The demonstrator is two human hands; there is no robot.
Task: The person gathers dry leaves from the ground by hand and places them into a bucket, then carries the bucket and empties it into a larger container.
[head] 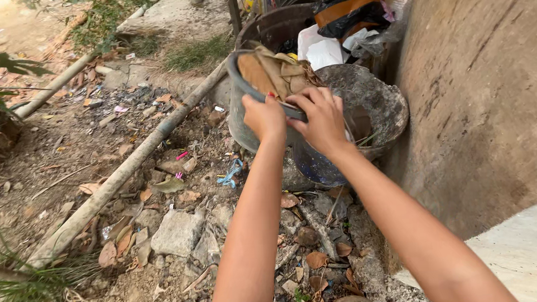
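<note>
Both forearms out from lower frame, left hand (264,118) and right hand (324,119) clamped on grey pan (249,85) rim at centre, tilted over cement-crusted tub (372,101); dry leaves (277,72) probably light, rim stiff.

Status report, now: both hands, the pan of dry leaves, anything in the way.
Left hand and right hand grip grey pan's near rim. Pan tilted, dry leaves inside. Dirty drum right behind it, against concrete wall.

Soft, even daylight fills the scene, with no hard shadows. Overexposed glare bleaches the ground far left of the grey bucket (260,91). Focus is sharp near the bucket, with slight wide-angle stretching at the frame edges.
</note>
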